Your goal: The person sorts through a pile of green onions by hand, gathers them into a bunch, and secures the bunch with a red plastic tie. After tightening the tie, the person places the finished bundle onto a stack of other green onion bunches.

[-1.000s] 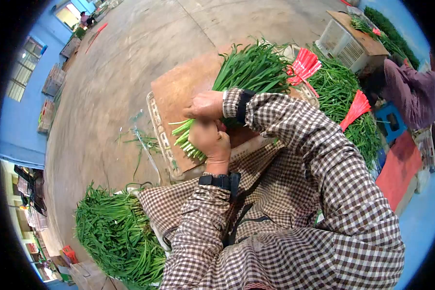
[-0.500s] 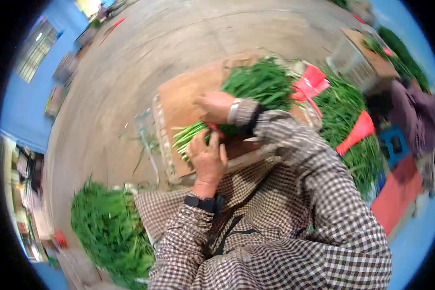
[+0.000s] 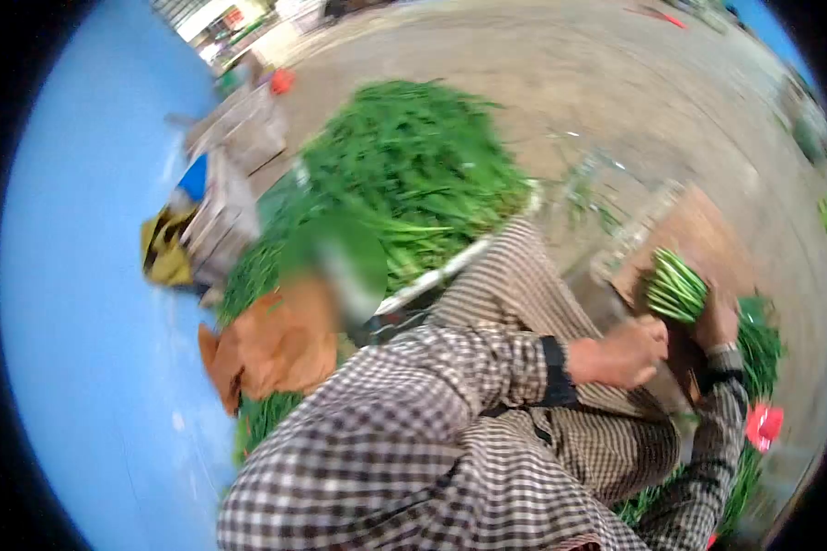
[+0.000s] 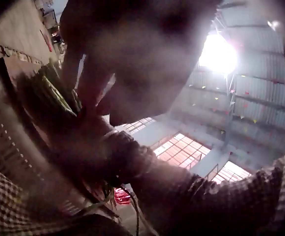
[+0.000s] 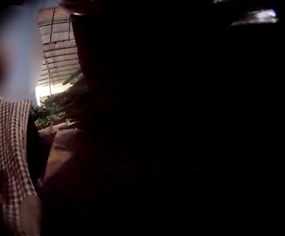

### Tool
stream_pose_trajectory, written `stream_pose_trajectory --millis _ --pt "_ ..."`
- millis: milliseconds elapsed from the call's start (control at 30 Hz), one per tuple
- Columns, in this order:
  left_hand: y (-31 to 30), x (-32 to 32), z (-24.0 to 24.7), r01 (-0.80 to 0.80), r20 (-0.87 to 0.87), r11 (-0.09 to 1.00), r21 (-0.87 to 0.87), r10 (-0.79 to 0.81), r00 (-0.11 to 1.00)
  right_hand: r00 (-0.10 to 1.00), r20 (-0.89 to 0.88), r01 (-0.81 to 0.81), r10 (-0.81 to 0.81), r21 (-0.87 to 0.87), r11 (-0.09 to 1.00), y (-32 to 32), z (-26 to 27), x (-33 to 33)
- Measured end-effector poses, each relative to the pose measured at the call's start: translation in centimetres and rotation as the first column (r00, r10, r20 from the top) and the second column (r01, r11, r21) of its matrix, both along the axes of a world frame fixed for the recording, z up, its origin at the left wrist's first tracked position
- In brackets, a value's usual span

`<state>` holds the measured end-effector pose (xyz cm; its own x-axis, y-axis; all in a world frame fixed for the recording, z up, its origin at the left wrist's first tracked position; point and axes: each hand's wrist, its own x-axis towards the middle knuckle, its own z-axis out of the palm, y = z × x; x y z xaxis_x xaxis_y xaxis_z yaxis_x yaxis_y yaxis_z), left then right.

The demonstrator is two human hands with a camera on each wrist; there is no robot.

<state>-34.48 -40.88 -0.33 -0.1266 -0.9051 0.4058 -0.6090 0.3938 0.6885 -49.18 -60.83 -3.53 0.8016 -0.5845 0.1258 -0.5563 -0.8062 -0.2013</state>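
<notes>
In the head view, my right hand [image 3: 719,317] grips a bunch of garlic chives [image 3: 676,286], its cut pale-green stem ends facing up the board. My left hand [image 3: 620,354] is beside the bunch on the near side, fingers curled, with nothing visible in it. Under the bunch lies a brown board [image 3: 708,225]. The left wrist view is dark: the hand [image 4: 137,54] is a silhouette near the stems [image 4: 56,93]. Darkness fills most of the right wrist view, with stems [image 5: 73,103] at its left.
A large heap of chives [image 3: 423,147] lies left of my knees in a white-edged container [image 3: 450,266]. Brown crumpled material [image 3: 280,344] rests nearer me. Loose chives [image 3: 758,354] and a red bundle of ties [image 3: 764,425] are right. Boxes [image 3: 239,129] stand along the blue wall [image 3: 92,230].
The head view has swung left, bringing the chive heap and blue wall into view. My left hand has left the bunch and curled; my right hand now holds the bunch.
</notes>
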Motion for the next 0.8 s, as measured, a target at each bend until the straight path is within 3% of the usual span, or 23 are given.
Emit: stream_pose_trajectory --millis 33,67,100,133,167,233,267,300,333,367,500,567,633,667,700,767,800 --pt "-1.5 0.5 -0.4 0.012 -0.002 0.998 0.06 -0.012 1.0 0.999 0.032 -0.017 0.017 0.006 1.0 -2.4 -0.6 -0.2" --pt "-3.5 1.5 -0.5 -0.039 0.008 0.997 0.061 0.039 0.999 0.995 0.07 -0.06 0.07 -0.146 0.988 -5.8 -2.4 -0.4" --pt "-5.7 2.4 -0.8 -0.066 -0.003 0.994 0.09 0.067 0.998 0.998 0.063 0.011 -0.012 0.018 1.0 -9.0 -3.2 -0.3" --pt "-8.4 3.1 -1.2 -0.087 -0.022 0.989 0.118 0.09 0.996 0.963 0.267 -0.046 -0.03 0.276 0.96 -11.7 -3.5 0.4" --pt "2.4 3.1 2.8 -0.106 -0.027 0.994 -0.001 0.106 0.994 0.884 0.463 -0.142 -0.061 0.392 0.909 -1.0 3.4 0.2" --pt "5.6 5.0 5.3 -0.161 -0.134 0.987 0.004 0.16 0.978 0.94 0.324 -0.079 -0.103 0.502 0.861 4.4 11.7 2.3" --pt "5.7 5.9 6.1 -0.193 -0.149 0.981 -0.01 0.189 0.971 0.86 0.502 -0.174 -0.098 0.467 0.867 3.8 11.5 2.2" --pt "5.6 7.1 6.8 -0.223 -0.202 0.971 -0.082 0.203 0.958 0.869 0.467 -0.249 -0.163 0.698 0.671 2.3 13.2 1.8" --pt "5.6 8.2 7.3 -0.259 -0.253 0.954 -0.15 0.216 0.943 0.89 0.403 -0.294 -0.215 0.866 0.405 0.8 15.1 1.9" --pt "5.7 9.0 7.5 -0.299 -0.271 0.942 -0.15 0.251 0.929 0.895 0.382 -0.301 -0.228 0.897 0.323 -0.5 16.0 2.1" --pt "4.9 8.5 10.4 -0.301 -0.253 0.879 -0.37 0.217 0.943 0.703 0.526 -0.473 -0.478 0.848 0.238 -8.4 17.3 1.1" --pt "9.2 11.2 14.2 -0.345 -0.274 0.797 -0.496 0.234 0.933 0.559 0.59 -0.609 -0.582 0.769 0.194 -8.9 20.5 5.8" --pt "12.8 14.0 16.2 -0.383 -0.481 0.75 -0.54 0.099 0.871 0.487 0.627 -0.687 -0.608 0.705 0.177 -5.5 22.9 11.8" --pt "14.7 15.4 16.9 -0.381 -0.58 0.763 -0.522 0.01 0.814 0.554 0.689 -0.677 -0.467 0.7 0.228 -1.5 24.5 16.1" --pt "17.0 15.9 17.9 -0.403 -0.584 0.751 -0.523 0.029 0.811 0.626 0.735 -0.666 -0.262 0.678 0.311 4.1 26.0 20.4" --pt "21.6 16.2 19.4 -0.442 -0.868 0.763 -0.472 -0.314 0.385 0.638 0.755 -0.722 0.151 0.518 0.46 15.6 28.2 26.9" --pt "23.3 16.7 18.5 -0.533 -0.883 0.731 -0.427 -0.208 0.422 0.582 0.739 -0.785 0.34 0.401 0.473 21.3 29.4 29.0"
